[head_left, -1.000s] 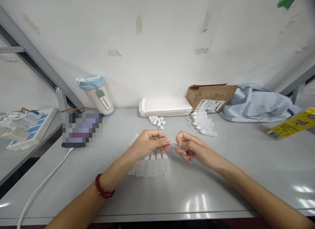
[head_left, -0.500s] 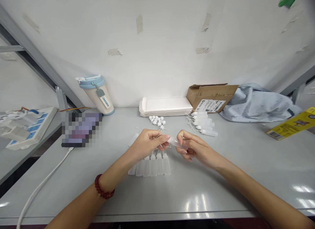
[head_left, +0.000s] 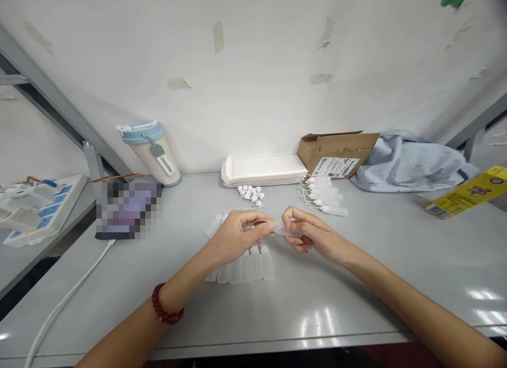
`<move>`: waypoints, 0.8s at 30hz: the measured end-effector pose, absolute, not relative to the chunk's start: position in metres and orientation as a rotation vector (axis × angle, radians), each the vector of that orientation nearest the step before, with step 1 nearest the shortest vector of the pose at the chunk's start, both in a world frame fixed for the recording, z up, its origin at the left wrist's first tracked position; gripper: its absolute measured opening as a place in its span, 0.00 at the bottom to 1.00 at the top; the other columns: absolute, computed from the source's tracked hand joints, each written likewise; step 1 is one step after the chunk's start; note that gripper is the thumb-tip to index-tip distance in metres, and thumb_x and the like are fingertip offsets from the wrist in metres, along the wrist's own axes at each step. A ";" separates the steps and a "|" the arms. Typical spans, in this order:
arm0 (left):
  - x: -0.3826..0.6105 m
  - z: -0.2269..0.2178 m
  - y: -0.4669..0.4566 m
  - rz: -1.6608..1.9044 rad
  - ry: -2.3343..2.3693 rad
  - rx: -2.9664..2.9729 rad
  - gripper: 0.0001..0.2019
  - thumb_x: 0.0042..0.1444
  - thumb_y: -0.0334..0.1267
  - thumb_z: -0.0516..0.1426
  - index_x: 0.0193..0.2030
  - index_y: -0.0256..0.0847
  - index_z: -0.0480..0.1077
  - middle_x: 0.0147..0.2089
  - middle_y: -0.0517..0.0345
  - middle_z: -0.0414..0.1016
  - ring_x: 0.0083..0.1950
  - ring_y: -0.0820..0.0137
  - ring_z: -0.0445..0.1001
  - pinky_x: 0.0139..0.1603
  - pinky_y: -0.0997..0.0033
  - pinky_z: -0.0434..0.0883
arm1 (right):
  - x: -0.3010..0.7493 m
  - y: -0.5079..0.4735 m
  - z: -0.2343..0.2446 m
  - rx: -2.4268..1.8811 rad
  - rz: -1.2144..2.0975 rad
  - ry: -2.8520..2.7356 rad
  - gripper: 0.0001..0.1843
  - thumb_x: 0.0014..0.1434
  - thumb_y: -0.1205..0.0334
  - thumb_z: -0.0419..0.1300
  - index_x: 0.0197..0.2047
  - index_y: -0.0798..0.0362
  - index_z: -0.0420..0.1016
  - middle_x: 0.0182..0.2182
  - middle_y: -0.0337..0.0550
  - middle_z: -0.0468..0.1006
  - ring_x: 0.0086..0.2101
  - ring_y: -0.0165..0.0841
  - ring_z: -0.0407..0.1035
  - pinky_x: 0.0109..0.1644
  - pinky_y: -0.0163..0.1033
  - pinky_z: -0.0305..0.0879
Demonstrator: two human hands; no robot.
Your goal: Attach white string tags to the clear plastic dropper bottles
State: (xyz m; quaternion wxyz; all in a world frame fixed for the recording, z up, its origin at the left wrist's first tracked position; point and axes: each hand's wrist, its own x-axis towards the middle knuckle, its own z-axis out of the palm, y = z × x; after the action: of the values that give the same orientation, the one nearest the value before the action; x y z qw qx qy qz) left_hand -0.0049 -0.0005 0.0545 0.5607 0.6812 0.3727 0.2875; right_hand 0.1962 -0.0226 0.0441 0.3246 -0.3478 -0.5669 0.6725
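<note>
Both hands meet over the middle of the grey table [head_left: 356, 283]. My right hand [head_left: 311, 236] pinches a small translucent plastic bottle [head_left: 284, 230] lying sideways. My left hand [head_left: 237, 235], fingers pinched, holds the bottle's tip end, where a thin white string loops. Under the hands, a row of several similar bottles [head_left: 247, 266] lies side by side on the table. A red bead bracelet [head_left: 164, 307] is on my left wrist.
Small white caps [head_left: 250, 192] and several more bottles [head_left: 325, 199] lie farther back. Behind them are a stack of white trays [head_left: 264, 170], a cardboard box [head_left: 336, 152], a blue cloth [head_left: 412, 164] and a tumbler [head_left: 152, 151]. A phone [head_left: 127, 209] with a white cable [head_left: 67, 299] lies left; a yellow box [head_left: 467, 196] lies right.
The view shifted slightly. Both hands stay together on the same bottle, with only small finger movements.
</note>
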 end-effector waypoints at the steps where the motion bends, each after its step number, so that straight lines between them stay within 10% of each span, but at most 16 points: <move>1: -0.004 0.054 -0.001 0.672 0.882 1.601 0.13 0.55 0.44 0.56 0.39 0.39 0.76 0.32 0.55 0.75 0.33 0.69 0.72 0.33 0.72 0.70 | 0.196 -0.023 0.044 -0.904 1.762 -1.493 0.04 0.60 0.64 0.45 0.33 0.50 0.57 0.21 0.31 0.53 0.21 0.26 0.46 0.25 0.31 0.46; 15: -0.001 0.053 -0.004 0.684 0.908 1.544 0.15 0.56 0.46 0.55 0.25 0.36 0.69 0.24 0.60 0.70 0.26 0.74 0.70 0.30 0.73 0.67 | 0.194 -0.025 0.045 -1.142 1.004 -1.898 0.11 0.60 0.54 0.54 0.42 0.51 0.61 0.27 0.36 0.65 0.25 0.27 0.56 0.28 0.33 0.52; 24: 0.009 0.045 -0.015 0.815 0.964 1.721 0.11 0.56 0.40 0.55 0.27 0.37 0.69 0.24 0.61 0.68 0.27 0.75 0.66 0.29 0.75 0.65 | 0.197 -0.019 0.038 -0.993 1.447 -1.557 0.15 0.60 0.49 0.53 0.30 0.52 0.61 0.19 0.29 0.52 0.19 0.22 0.44 0.22 0.31 0.42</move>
State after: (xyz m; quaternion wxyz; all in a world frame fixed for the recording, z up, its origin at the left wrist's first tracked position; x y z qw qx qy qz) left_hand 0.0094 -0.0148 0.0455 0.4826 0.7062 0.3954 0.3346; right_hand 0.1974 -0.0190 0.0380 0.3874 -0.3903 -0.6117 0.5686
